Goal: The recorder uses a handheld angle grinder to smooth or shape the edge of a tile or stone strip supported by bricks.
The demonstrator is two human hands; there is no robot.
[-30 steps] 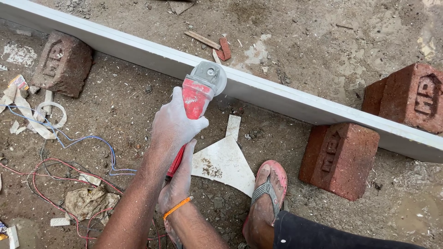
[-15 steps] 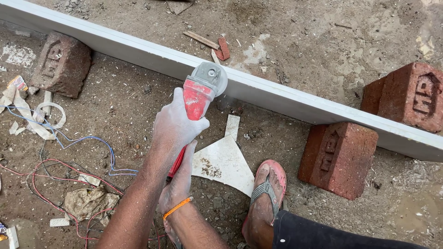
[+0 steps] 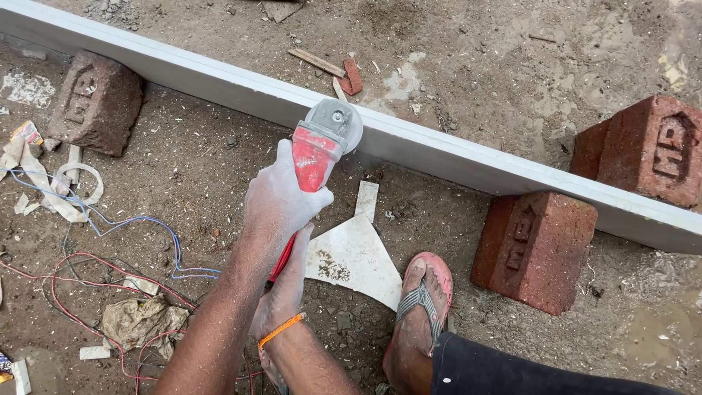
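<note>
A red angle grinder (image 3: pixel 316 150) sits at centre frame, its grey head and guard against the near face of a long pale beam (image 3: pixel 453 157) that runs from the upper left to the right edge. The left hand (image 3: pixel 281 205), coated in pale dust, is wrapped tight around the front of the red body. The right hand (image 3: pixel 281 296), just below it and wearing an orange wristband (image 3: pixel 281 329), is closed around the rear of the handle; its fingers are partly hidden.

The beam passes between bricks: one brick (image 3: pixel 99 102) at upper left, one (image 3: pixel 532 249) at lower right, one (image 3: pixel 647 150) at the far right. A pale triangular offcut (image 3: pixel 355 256) lies on the dirt just below the grinder. A foot in a pink sandal (image 3: pixel 417 314) rests beside the offcut. Red and blue wires (image 3: pixel 110 263) trail across the lower left.
</note>
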